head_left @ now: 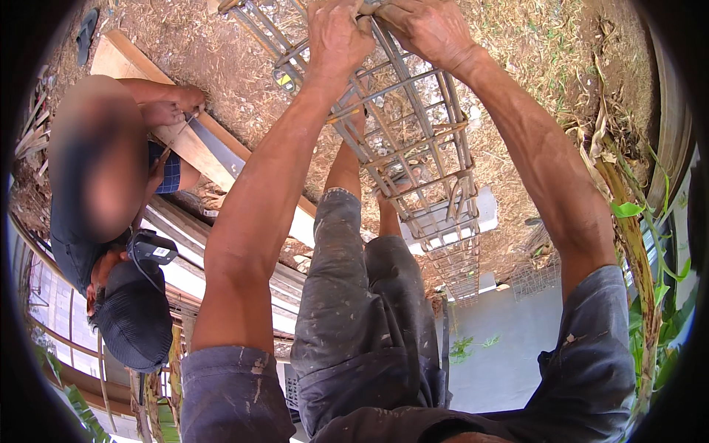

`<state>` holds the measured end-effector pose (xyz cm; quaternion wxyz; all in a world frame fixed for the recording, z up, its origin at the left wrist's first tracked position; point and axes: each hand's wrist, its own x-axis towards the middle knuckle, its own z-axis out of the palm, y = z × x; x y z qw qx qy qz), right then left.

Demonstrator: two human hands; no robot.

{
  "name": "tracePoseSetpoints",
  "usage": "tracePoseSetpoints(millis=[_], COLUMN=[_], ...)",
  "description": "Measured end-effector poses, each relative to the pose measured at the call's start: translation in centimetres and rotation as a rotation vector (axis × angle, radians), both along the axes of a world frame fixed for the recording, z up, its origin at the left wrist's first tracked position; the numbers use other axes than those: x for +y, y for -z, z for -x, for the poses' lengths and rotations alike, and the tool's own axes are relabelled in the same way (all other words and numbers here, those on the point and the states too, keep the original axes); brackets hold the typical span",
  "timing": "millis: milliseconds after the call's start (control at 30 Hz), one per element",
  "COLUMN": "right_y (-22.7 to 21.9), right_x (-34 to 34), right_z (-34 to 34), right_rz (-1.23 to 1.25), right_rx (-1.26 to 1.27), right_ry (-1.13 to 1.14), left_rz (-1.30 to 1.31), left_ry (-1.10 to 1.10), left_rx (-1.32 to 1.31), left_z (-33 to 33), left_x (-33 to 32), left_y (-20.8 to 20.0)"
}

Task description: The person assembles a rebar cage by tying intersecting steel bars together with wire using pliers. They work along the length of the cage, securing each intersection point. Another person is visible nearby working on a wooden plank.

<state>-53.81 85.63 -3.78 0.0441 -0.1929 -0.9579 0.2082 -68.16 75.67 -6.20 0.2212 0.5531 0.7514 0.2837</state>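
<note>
A long rebar cage point(402, 159) of rusty steel bars tied with square stirrups runs from the top of the view down between my legs. My left hand point(336, 40) is closed at the cage's upper part, its thumb against a bar. Close beside it, my right hand point(437, 35) is curled over the same spot, fingers bent onto the steel. The top edge cuts off part of both hands, so any small piece between the fingertips is hidden. A yellow and black tape measure point(283, 80) lies by the cage, left of my left forearm.
At the left a co-worker point(96, 177) in a dark cap bends over a wooden plank point(140, 66), hands near a flat grey blade point(216, 148). A sandal point(87, 35) lies on the straw-covered ground. Banana stems point(620, 188) stand at the right; a grey sheet point(495, 347) is behind me.
</note>
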Motion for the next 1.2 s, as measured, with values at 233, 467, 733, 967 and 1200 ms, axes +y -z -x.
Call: tracePoseSetpoints(millis=[233, 467, 733, 967, 1200], right_y=[-0.7, 0.2, 1.7, -7.0, -6.3], right_x=[3.3, -2.2, -5.8, -21.0, -33.3], right_z=[2.4, 4.0, 0.8, -15.5, -24.0], right_rz=[0.017, 0.411, 1.546, 0.725, 0.716], right_rx=[-0.193, -0.342, 0.207, -0.208, -0.864], right_ry=[-0.402, 0.683, 1.48, 1.576, 1.298], left_rz=[0.084, 0.192, 0.115, 0.075, -0.21], left_ry=[-0.191, -0.295, -0.202, -0.21, -0.493], left_rx=[-0.343, -0.573, -0.528, -0.566, -0.612], left_z=[-0.5, 0.8, 0.9, 1.7, -0.9], left_x=[0.6, -0.4, -0.4, -0.8, -1.0], left_y=[-1.3, 1.2, 1.2, -0.5, -1.4])
